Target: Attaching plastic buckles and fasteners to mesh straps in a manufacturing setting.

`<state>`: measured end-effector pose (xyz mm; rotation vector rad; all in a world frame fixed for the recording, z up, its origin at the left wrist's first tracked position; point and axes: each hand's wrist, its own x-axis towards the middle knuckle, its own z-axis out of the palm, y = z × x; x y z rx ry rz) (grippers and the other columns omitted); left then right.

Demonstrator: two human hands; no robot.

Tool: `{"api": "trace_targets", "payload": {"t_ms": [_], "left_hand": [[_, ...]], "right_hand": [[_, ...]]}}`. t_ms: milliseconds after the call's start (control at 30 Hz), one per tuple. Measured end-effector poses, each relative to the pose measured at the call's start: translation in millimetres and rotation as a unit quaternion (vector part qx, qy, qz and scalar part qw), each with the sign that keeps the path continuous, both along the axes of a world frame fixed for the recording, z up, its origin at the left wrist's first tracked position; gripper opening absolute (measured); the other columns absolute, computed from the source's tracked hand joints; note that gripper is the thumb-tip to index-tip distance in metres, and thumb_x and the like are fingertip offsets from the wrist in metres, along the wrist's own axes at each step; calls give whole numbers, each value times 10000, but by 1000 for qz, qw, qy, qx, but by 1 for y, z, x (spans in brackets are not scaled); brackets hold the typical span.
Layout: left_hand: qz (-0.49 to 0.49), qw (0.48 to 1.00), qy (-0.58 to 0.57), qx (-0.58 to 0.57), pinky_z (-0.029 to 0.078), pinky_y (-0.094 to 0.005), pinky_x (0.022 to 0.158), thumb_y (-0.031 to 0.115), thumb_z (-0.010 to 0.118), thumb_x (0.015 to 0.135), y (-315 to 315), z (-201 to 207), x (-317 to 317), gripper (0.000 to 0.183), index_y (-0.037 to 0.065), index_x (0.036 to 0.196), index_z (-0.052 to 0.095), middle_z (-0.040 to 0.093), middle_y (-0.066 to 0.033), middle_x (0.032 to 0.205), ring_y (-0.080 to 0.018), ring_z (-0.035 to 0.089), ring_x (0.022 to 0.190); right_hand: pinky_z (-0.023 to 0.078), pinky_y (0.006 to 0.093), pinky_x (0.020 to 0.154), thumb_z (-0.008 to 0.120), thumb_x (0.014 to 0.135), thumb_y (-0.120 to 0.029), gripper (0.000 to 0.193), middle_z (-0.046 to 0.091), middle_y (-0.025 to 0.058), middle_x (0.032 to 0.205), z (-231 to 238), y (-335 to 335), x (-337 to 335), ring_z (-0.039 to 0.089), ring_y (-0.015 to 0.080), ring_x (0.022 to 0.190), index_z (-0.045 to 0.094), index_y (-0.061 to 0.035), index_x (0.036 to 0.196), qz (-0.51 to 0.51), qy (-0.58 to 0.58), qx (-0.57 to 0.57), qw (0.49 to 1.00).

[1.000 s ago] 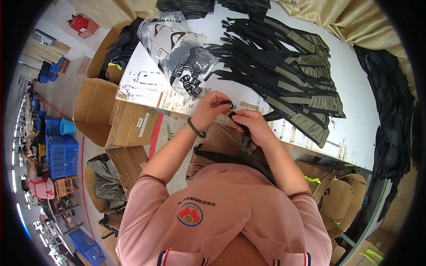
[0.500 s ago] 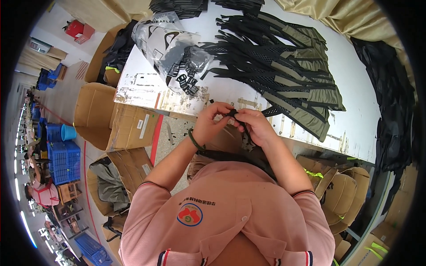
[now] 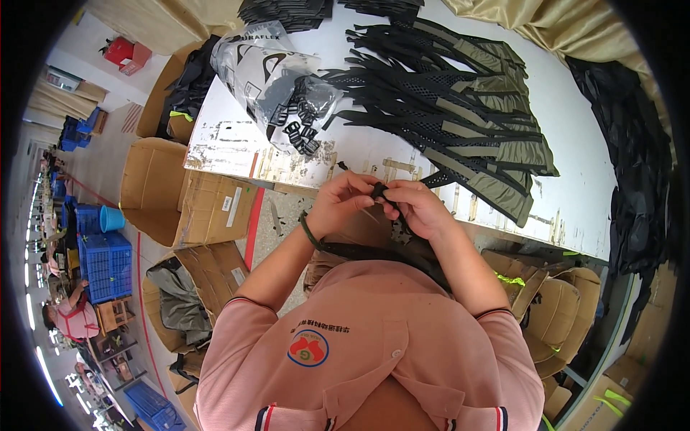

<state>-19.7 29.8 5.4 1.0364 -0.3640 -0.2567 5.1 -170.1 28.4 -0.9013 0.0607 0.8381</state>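
Observation:
Just off the table's near edge, my two hands meet in front of my chest. My left hand [image 3: 338, 203] is closed, thumb and fingertips pinching a small black buckle [image 3: 379, 189]. From the other side my right hand [image 3: 424, 208] grips the same buckle and the black strap [image 3: 399, 224] that hangs from it toward my lap. Fingers cover much of the buckle, so how the strap runs through it is hidden. Beyond my left hand, a clear plastic bag [image 3: 257, 70] lies on the table with several black buckles [image 3: 305, 111] at its mouth.
Olive and black mesh panels [image 3: 496, 126] with long straps lie fanned across the white table [image 3: 575, 158]. Black strips [image 3: 287, 13] are stacked at the far edge. Open cardboard boxes [image 3: 205, 208] stand on the floor to the left, another box [image 3: 564, 309] to the right.
Both hands have dropped slightly toward me, still pinching the buckle. The fingers of my left hand have shifted a little around it.

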Motion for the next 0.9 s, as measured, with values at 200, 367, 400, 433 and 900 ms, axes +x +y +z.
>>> {"api": "trace_targets", "payload": {"t_ms": [200, 367, 400, 433, 900], "left_hand": [[10, 999, 22, 34, 494, -334, 851, -104, 593, 795, 3, 2, 4, 353, 3, 1125, 525, 582, -145, 1132, -211, 614, 947], [-36, 999, 16, 4, 497, -322, 844, -118, 596, 783, 2, 12, 4, 368, -12, 1131, 543, 596, -122, 1104, -208, 619, 944], [-31, 999, 19, 9, 498, -312, 835, -120, 598, 780, 2, 11, 4, 364, -10, 1124, 553, 597, -115, 1103, -190, 612, 931], [-25, 999, 22, 14, 500, -302, 826, -123, 600, 776, 2, 11, 4, 360, -8, 1116, 562, 598, -109, 1102, -173, 604, 918], [-63, 994, -26, 88, 493, -313, 858, -108, 638, 767, 12, 11, 7, 352, 2, 1098, 589, 552, -102, 1098, -193, 568, 1006]], "right_hand": [[428, 254, 572, 584, 848, -121, 146, 604, 62, 773, 0, 1, 0, 545, 138, 618, 602, 15, 900, -15, -5, 16, 1000], [430, 246, 581, 599, 837, -109, 130, 607, 60, 774, 0, 1, -2, 547, 133, 628, 607, 8, 892, -15, 7, 22, 1000], [430, 236, 587, 613, 830, -111, 124, 612, 60, 775, 0, 0, -2, 548, 127, 634, 614, 2, 882, -6, 8, 29, 1000], [430, 236, 587, 613, 830, -111, 124, 612, 60, 775, 0, -1, -2, 548, 127, 634, 614, 2, 882, -6, 9, 29, 1000], [408, 188, 575, 604, 846, -110, 102, 608, 3, 713, 38, -8, -7, 539, 51, 659, 664, -28, 859, 75, -285, -196, 935]]}}
